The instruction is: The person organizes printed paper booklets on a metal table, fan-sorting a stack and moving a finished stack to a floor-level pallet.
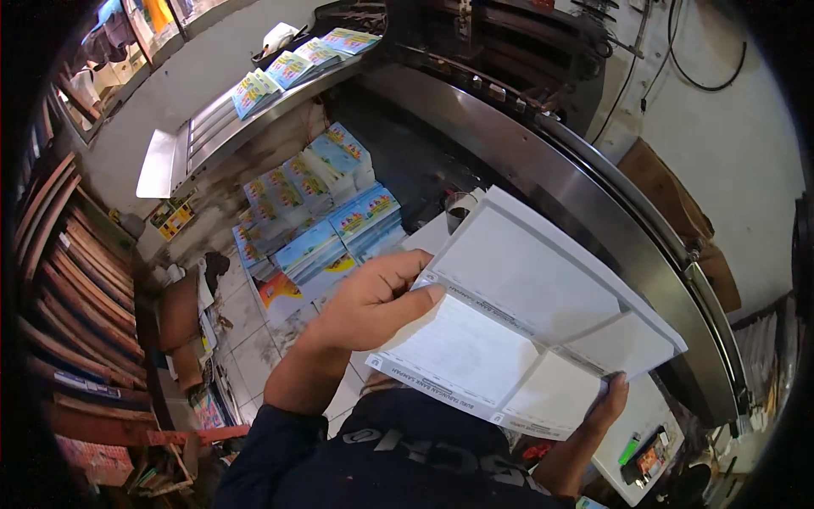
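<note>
Both my hands hold a large printed sheet (487,345), white with grey header bands and ruled table panels, tilted in front of my chest. My left hand (377,297) is closed on its left edge, with the thumb lying on top of the paper. At the lower right edge, my right hand (609,403) grips the sheet; most of its fingers are hidden behind the paper. Whether it is one sheet or a few together, I cannot tell.
Stacks of blue printed booklets (309,246) stand on the tiled floor ahead. More booklets (292,69) lie on a metal shelf. A long machine with a metal side (509,140) runs along the right. Wooden boards (85,297) lean at left. A green lighter (629,448) lies on a white surface.
</note>
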Available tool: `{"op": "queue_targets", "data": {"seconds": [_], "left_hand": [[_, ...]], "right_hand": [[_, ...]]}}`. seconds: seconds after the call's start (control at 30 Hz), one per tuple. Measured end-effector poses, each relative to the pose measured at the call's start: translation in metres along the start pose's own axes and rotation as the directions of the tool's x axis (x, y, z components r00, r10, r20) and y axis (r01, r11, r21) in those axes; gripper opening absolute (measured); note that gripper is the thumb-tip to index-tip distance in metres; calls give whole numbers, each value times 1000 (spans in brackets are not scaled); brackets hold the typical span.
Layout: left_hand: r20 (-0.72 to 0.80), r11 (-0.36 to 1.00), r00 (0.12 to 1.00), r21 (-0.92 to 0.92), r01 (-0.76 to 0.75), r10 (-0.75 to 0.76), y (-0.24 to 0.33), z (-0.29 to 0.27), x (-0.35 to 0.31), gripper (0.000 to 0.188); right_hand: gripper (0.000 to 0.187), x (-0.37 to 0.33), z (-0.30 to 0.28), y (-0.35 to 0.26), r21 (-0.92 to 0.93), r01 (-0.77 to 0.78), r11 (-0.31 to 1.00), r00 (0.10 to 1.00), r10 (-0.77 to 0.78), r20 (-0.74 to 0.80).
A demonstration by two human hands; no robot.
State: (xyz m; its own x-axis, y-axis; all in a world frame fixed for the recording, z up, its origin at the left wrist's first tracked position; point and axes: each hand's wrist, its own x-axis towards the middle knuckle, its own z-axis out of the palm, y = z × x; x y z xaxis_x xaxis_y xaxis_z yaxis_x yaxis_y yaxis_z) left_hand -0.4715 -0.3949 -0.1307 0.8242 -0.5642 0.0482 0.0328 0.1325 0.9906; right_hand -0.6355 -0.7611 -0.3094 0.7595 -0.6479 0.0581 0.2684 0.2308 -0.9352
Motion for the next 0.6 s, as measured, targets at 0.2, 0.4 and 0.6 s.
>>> {"op": "queue_targets", "data": {"seconds": [0.2,0.4,0.6], "left_hand": [[3,987,997,136,-80,81,-3,-2,-6,19],[86,993,990,43,-113,109,-15,-33,-5,13],[286,954,948,217,-207,141,-35,-46,31,14]], "right_hand": [[54,-2,4,-5,-33,170,985,985,-168,45],[38,-11,31,-41,-428,80,900,987,-13,159],[70,33,67,-65,-394,116,912,685,214,696]]}}
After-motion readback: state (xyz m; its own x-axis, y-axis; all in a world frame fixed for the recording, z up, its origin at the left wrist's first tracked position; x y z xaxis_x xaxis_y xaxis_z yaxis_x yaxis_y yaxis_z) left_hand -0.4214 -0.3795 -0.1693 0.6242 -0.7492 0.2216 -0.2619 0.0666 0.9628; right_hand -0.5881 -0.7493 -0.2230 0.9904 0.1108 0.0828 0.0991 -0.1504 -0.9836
